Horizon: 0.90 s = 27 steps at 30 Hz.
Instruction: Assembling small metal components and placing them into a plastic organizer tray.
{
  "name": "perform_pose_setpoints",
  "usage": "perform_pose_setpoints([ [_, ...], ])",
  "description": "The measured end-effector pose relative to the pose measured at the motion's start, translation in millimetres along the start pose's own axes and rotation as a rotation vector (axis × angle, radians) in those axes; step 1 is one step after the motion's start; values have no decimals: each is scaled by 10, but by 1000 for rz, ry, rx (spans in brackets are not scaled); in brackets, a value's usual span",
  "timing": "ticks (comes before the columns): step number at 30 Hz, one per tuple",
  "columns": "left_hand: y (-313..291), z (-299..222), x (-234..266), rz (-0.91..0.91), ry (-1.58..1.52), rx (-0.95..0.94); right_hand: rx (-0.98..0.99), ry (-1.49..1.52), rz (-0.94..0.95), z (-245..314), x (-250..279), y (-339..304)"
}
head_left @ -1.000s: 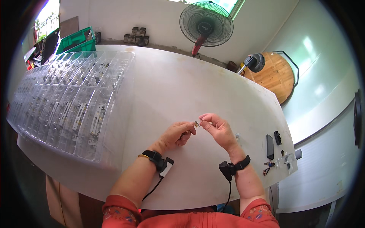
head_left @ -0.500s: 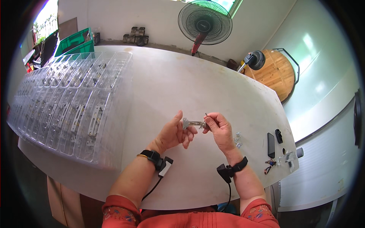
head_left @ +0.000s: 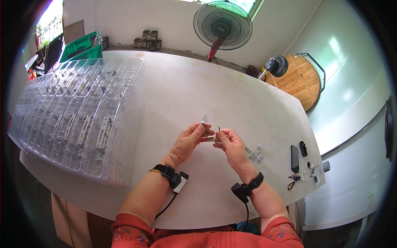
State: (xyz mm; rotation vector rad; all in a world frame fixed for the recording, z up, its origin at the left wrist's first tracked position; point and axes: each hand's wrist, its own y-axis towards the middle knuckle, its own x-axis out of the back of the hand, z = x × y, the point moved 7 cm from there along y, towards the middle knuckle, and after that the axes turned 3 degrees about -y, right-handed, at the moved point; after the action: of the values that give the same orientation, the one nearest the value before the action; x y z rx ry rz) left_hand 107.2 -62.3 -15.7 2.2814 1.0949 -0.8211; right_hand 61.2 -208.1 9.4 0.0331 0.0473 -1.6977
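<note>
While both hands meet above the middle of the pale tabletop [head_left: 178, 91], the work in hand looks partway along: one small metal bracket [head_left: 205, 118] is up in the fingers, not yet set down, and several loose metal fittings [head_left: 254, 154] lie beside the right forearm. The left hand [head_left: 185, 143] has its grip closed on the bracket, whose flat, pierced end stands up past the fingertips. The right hand [head_left: 233, 149] pinches a thin metal rod [head_left: 219, 128], which points upward between thumb and forefinger; whether rod and bracket are joined cannot be told, as the fingers cover the space between.

At the left, clear plastic compartment trays [head_left: 120, 101] already hold many metal parts, among them long, slotted silvery plates; which of these are finished, if any, is too small to judge. The trays are glossy and thin-walled, their long bays divided by raised ridges. The bracket and the loose fittings have a bright, hard sheen and bent, angular outlines, against the smooth, matt, faintly stained tabletop. Near its right edge lie a dark rectangular device [head_left: 294, 158], a bunch of keys [head_left: 293, 177] and a crinkled transparent packet [head_left: 311, 172].
</note>
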Motion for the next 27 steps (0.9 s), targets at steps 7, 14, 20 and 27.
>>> perform_pose_setpoints([
  [7, -7, 60, 114, -76, 13, 110, 163, -421, -13, 440, -132, -39],
  [14, -17, 51, 83, -69, 34, 96, 252, -603, 9, 564, -276, -96],
  [20, -5, 55, 108, -65, 76, 62, 278, -633, -16, 586, -278, -100],
  [27, -14, -8, 125, -142, 196, 45, 227, -658, -22, 557, -235, -77],
])
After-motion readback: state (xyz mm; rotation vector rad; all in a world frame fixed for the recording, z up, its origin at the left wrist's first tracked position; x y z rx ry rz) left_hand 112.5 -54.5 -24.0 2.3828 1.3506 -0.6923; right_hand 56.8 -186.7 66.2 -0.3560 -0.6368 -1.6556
